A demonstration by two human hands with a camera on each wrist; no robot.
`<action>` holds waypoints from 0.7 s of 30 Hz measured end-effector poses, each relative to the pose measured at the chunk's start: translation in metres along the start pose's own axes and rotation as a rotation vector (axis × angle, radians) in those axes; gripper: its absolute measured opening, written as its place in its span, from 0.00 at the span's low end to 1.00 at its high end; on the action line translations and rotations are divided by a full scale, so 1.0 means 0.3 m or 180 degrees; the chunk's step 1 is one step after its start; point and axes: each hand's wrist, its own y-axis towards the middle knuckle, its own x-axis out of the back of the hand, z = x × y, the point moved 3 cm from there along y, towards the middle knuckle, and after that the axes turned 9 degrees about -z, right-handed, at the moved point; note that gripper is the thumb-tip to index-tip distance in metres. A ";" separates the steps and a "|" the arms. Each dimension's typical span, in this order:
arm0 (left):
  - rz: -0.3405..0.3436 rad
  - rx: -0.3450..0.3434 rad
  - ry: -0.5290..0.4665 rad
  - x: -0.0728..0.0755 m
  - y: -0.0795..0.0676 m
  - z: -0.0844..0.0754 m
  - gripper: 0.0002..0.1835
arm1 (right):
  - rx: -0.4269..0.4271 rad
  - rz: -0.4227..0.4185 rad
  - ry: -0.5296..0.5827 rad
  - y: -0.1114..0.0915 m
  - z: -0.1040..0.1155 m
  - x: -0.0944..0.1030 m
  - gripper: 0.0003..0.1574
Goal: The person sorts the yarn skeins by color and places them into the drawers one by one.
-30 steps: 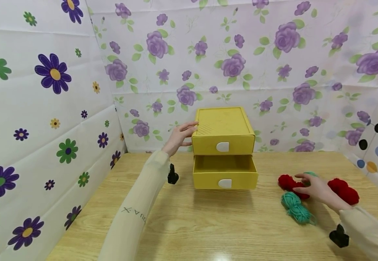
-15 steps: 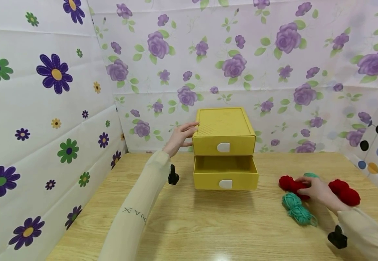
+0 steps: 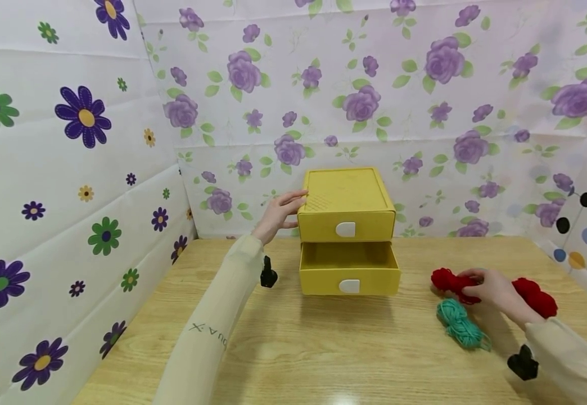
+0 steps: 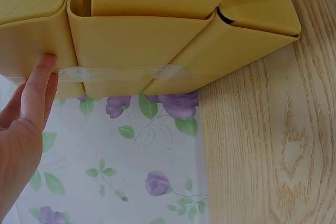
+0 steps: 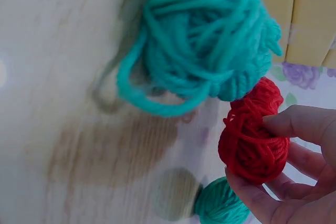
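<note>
A yellow two-drawer box [image 3: 349,191] stands at the back of the table, its lower drawer [image 3: 349,281] pulled out with a bare inside. My left hand [image 3: 277,216] rests its extended fingers against the box's left side, as the left wrist view also shows near the textured top. On the right, my right hand [image 3: 496,295] pinches a red yarn skein [image 5: 254,150] between thumb and fingers. A teal yarn skein [image 3: 459,325] lies just in front of it. Another teal skein [image 5: 220,205] shows below the hand in the right wrist view; the head view hides it behind the hand.
Another red yarn skein [image 3: 536,298] lies to the right, partly behind my right wrist. White knobs [image 3: 346,229] mark the drawer fronts. Flower-printed cloth [image 3: 243,112] backs the wooden table [image 3: 354,349] and covers its left side; dotted cloth stands at the right.
My right hand has closed its fingers and thumb onto the red skein, and the teal skein behind it has gone out of sight in the head view. My left hand stays put.
</note>
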 end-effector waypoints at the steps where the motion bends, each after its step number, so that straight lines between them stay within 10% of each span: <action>1: -0.0011 -0.0013 -0.0003 0.003 0.008 0.010 0.23 | 0.0000 -0.0002 0.0028 0.001 0.004 0.001 0.21; 21: -0.0132 -0.0036 0.0023 0.013 0.058 0.071 0.22 | 0.0154 -0.0058 0.0405 0.038 0.128 0.071 0.23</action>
